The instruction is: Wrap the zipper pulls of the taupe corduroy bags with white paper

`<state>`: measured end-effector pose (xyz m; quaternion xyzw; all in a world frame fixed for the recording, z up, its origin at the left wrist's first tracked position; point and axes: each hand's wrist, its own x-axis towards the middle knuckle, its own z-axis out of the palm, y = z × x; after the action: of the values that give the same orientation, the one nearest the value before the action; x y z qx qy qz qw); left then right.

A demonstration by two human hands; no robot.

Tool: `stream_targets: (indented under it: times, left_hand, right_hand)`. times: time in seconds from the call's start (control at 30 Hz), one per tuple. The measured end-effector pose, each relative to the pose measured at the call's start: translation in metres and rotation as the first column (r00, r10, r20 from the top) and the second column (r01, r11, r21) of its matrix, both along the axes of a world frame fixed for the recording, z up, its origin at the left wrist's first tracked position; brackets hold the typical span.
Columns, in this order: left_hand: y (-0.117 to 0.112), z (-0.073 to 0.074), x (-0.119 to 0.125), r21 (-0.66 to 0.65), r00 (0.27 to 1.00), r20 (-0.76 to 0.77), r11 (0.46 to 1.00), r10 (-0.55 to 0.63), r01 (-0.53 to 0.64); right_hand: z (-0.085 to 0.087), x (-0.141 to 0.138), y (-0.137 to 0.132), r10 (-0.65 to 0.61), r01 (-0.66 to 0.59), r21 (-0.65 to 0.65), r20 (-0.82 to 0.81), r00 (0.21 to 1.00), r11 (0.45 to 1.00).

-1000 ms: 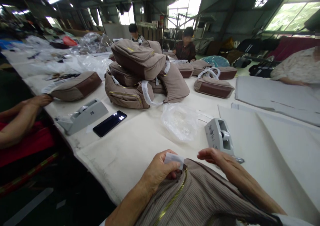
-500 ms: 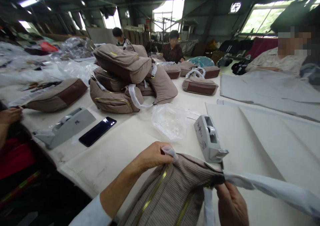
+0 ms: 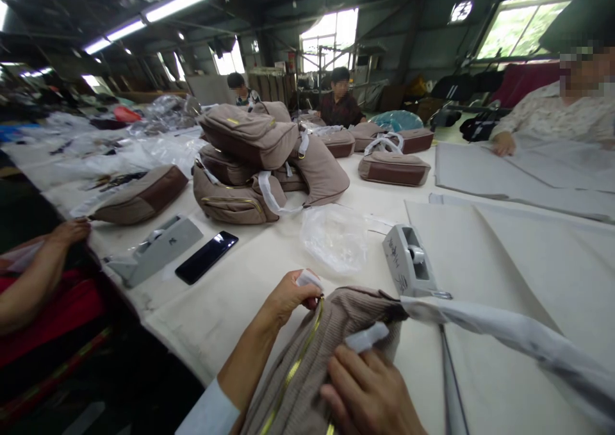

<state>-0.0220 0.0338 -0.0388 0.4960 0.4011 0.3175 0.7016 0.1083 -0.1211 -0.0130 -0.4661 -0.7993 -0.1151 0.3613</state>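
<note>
Taupe ribbed fabric marks the zipped bag (image 3: 307, 364), held steady at the near edge of the counter (image 3: 206, 320). Our left hand (image 3: 288, 300) firmly pinches a white tab (image 3: 307, 279) beside the brass zipper (image 3: 291, 364), while our open right hand (image 3: 369, 390) lies flat on the fabric, just below a white strip (image 3: 366, 337).
</note>
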Motion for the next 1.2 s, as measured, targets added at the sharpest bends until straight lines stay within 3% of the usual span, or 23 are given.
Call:
stream_targets:
  times: [0.13,0.33,0.43,0.57,0.77,0.93,1.1,1.2]
  left_hand:
    - [-0.004,-0.002,-0.003,-0.056,0.995,0.078,0.997,0.064,-0.059]
    - [-0.017,0.0,-0.026,-0.111,0.991,0.117,0.991,-0.059,0.072]
    - [-0.021,0.003,-0.034,-0.109,0.987,0.143,0.99,-0.07,0.086]
    - [-0.026,0.005,-0.038,-0.061,0.973,0.232,0.998,0.0,0.015]
    - [-0.033,0.0,-0.049,-0.03,0.964,0.262,0.999,0.046,-0.04]
    - [-0.03,-0.003,-0.064,-0.015,0.978,0.206,0.999,0.036,-0.034]
    - [-0.029,-0.005,-0.065,-0.012,0.987,0.141,0.997,-0.076,0.079]
    - [-0.03,-0.005,-0.058,0.007,0.99,0.137,0.999,-0.034,0.034]
  right_hand:
    - [0.025,0.023,0.028,0.039,-0.023,-0.117,0.136,0.99,0.993]
    - [0.034,0.047,0.038,0.082,-0.003,-0.235,0.325,0.942,0.972]
    - [0.038,0.037,0.044,0.122,-0.019,-0.347,0.278,0.953,0.938]
    - [0.041,0.009,0.059,0.138,-0.037,-0.423,0.211,0.968,0.905]
    - [0.029,-0.019,0.081,0.123,0.016,-0.591,0.194,0.973,0.806]
    - [0.022,-0.028,0.078,0.06,0.017,-0.54,0.125,0.99,0.842]
    - [0.022,-0.029,0.078,0.101,-0.03,-0.591,0.086,0.991,0.806]
    - [0.025,-0.026,0.081,0.095,-0.055,-0.619,0.032,0.995,0.784]
